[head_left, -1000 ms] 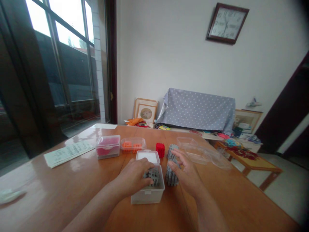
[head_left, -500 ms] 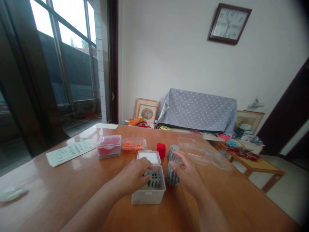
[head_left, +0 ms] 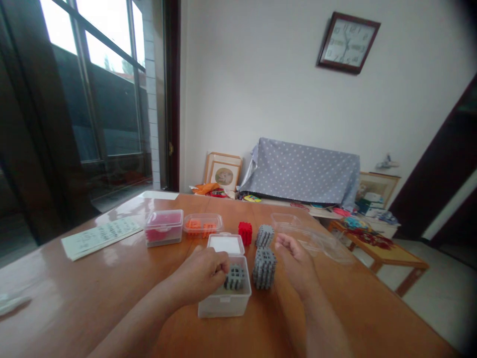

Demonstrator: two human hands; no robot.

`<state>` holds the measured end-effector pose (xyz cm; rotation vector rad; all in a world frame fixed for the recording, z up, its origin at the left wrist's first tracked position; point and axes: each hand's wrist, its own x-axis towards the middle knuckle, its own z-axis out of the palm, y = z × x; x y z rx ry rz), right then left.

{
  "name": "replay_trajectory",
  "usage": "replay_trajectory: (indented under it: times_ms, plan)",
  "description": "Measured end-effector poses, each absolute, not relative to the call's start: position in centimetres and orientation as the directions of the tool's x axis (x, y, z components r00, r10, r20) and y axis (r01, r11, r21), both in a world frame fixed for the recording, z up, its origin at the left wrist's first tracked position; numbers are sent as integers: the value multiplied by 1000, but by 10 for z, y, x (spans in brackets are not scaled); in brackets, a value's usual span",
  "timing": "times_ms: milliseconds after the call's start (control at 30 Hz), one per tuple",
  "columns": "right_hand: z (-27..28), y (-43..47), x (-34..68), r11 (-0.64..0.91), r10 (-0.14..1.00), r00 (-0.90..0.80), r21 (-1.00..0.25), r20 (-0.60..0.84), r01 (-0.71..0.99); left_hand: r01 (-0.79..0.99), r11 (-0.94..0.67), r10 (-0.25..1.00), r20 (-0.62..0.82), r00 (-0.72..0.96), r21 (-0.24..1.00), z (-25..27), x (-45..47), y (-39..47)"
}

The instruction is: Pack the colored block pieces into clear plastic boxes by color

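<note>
My left hand [head_left: 204, 268] is above the left side of a clear plastic box [head_left: 224, 306], its fingers curled in; what they hold, if anything, is hidden. Inside the box lie dark grey lattice-like pieces [head_left: 234, 277], partly covered by that hand. The box's lid [head_left: 225, 243] is flipped back behind it. To the right of the box stand a grey stack of interlocking pieces [head_left: 264, 269] and a smaller grey stack [head_left: 265, 236] behind it. Beside these, my right hand [head_left: 296, 263] is loosely bent and touches neither stack, with nothing visible in it.
A red block [head_left: 245, 232] stands behind the box. Further left are a clear tub of orange pieces [head_left: 203, 226], a lidded box of pink pieces [head_left: 164, 227] and written sheets [head_left: 102, 237]. Clear empty containers [head_left: 316, 241] lie at the right. The table edge slopes down on the right.
My right hand has drawn back to the right from the grey stacks, uncovering them. My left hand has curled its fingers and shifted slightly left, up from the pieces in the box.
</note>
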<state>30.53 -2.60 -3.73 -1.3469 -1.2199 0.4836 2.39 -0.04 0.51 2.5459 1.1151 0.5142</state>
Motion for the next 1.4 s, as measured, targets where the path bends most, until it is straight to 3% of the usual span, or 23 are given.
replay_trajectory:
  times_ms: [200,500,1133,1400]
  plan:
    - [-45,-31,322,171,935,213,-888,283,427,534,-596,774,251,581,600,-6,17,12]
    - [-51,-32,336,114,989,47,-930,138,348,390,-507,817,284,501,769,-10,2,32]
    - [-52,-29,333,139,982,76,-934,173,330,385,-467,834,252,490,796,-13,3,34]
    - [-38,-33,317,188,945,151,-862,289,471,384,-461,846,266,462,800,-11,1,33]
